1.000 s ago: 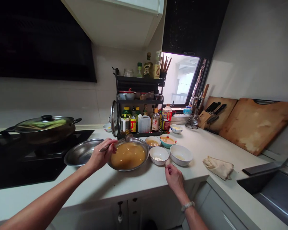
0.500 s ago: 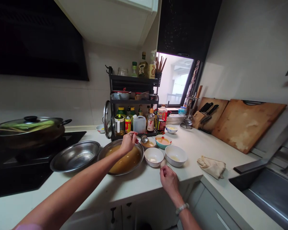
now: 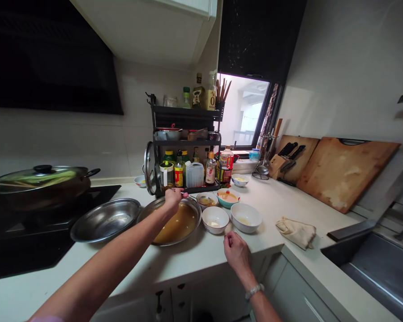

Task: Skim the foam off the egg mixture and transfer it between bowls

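My left hand (image 3: 173,200) is closed on the handle of a spoon (image 3: 206,201), above the far side of a wide metal basin (image 3: 181,221) of brownish liquid. The spoon's bowl end is down in a small bowl (image 3: 212,205) of brown liquid. My right hand (image 3: 237,250) rests at the counter's front with its fingers curled in; what they hold, if anything, is hidden. Just beyond it stand a small white bowl (image 3: 218,229) with pale pieces inside and a larger white bowl (image 3: 253,226). A teal bowl (image 3: 226,203) of orange-pink liquid sits behind them.
An empty-looking metal basin (image 3: 87,228) stands left, beside a lidded pan (image 3: 36,192) on the stove. Behind is a black rack (image 3: 184,109) of bottles. On the right are a cloth (image 3: 296,231), knife block (image 3: 278,167), cutting board (image 3: 349,174) and sink (image 3: 376,264).
My left hand has moved left and slightly down. The spoon's bowl end, raised above the small bowl before, has gone down into it. My right hand has stayed in place.
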`<state>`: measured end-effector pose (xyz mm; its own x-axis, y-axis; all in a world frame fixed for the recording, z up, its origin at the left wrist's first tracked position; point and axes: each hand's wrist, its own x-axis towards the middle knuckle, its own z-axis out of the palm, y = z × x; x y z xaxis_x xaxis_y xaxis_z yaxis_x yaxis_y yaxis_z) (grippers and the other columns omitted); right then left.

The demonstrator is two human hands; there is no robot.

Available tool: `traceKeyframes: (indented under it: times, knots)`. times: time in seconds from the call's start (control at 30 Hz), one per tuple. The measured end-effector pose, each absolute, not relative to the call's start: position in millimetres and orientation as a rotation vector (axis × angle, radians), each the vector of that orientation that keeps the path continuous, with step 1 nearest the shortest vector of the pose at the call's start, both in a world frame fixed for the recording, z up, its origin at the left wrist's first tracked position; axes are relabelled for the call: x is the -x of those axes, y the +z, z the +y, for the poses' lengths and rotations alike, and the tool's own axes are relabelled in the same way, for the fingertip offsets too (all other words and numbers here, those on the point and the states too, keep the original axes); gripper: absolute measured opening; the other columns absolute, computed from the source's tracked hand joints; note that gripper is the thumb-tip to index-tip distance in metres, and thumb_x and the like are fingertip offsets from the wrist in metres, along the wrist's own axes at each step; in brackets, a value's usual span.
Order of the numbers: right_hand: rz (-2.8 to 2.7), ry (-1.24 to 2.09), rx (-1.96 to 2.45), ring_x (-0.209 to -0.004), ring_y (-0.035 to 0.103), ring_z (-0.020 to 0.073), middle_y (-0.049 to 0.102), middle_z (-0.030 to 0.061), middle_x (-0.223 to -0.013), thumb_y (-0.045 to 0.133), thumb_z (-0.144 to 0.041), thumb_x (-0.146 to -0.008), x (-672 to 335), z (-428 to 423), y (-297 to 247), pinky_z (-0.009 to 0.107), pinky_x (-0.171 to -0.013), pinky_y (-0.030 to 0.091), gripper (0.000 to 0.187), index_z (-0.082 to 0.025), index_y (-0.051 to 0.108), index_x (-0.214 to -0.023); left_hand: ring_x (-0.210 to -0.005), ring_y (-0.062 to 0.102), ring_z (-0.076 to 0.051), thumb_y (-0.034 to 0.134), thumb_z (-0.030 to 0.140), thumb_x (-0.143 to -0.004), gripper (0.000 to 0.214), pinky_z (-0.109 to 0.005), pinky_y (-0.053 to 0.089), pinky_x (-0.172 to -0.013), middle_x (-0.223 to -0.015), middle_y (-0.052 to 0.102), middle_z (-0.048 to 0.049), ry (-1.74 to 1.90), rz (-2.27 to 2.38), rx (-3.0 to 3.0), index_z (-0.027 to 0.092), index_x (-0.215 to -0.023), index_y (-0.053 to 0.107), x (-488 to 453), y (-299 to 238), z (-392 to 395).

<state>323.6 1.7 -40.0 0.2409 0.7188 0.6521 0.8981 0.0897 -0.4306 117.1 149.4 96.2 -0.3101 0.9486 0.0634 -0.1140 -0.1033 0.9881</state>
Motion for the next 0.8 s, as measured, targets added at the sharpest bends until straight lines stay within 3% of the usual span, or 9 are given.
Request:
traceKeyframes:
  times: [0.33, 0.53, 0.7, 0.8]
  knots:
    - [-1.538, -0.278, 1.651, -0.056, 0.054, 0.0146, 0.059, 0.0030, -0.061, 0.039, -0.024, -0.086, -324, 2, -40, 0.025, -0.055, 0.030, 0.025, -0.021, 0.051, -0.065, -0.044, 0.062, -0.011, 0.045, 0.004, -0.073, 0.018, -0.022, 0.053, -0.054, -0.051, 0.062, -0.0028, 1.622, 1.192, -0.916, 0.010, -0.064, 0.059, -76, 131, 122]
    - [-1.530, -0.256, 1.656, -0.057, 0.054, 0.0149, 0.060, 0.0034, -0.062, 0.040, -0.025, -0.085, -324, 2, -40, 0.025, -0.055, 0.029, 0.024, -0.021, 0.053, -0.066, -0.046, 0.062, -0.012, 0.048, 0.014, -0.079, 0.017, -0.022, 0.051, -0.053, -0.050, 0.063, -0.0025, 1.649, 1.216, -1.062, 0.010, -0.075, 0.064, -28, 142, 78]
    - [-1.528, -0.260, 1.656, -0.056, 0.053, 0.0148, 0.060, 0.0029, -0.062, 0.041, -0.026, -0.084, -324, 2, -41, 0.025, -0.054, 0.028, 0.022, -0.020, 0.053, -0.066, -0.053, 0.066, -0.018, 0.045, 0.031, -0.084, 0.026, -0.027, 0.052, -0.055, -0.057, 0.067, -0.0031, 1.566, 1.352, -1.779, 0.014, -0.089, 0.064, 8, 128, 42]
    - [-1.531, -0.276, 1.632, -0.055, 0.053, 0.0145, 0.059, 0.0027, -0.061, 0.040, -0.026, -0.084, -325, 3, -41, 0.025, -0.054, 0.029, 0.023, -0.020, 0.052, -0.065, -0.056, 0.064, -0.016, 0.044, 0.031, -0.086, 0.025, -0.026, 0.051, -0.059, -0.065, 0.066, -0.0030, 1.501, 1.277, -2.196, 0.017, -0.093, 0.064, 19, 119, 27]
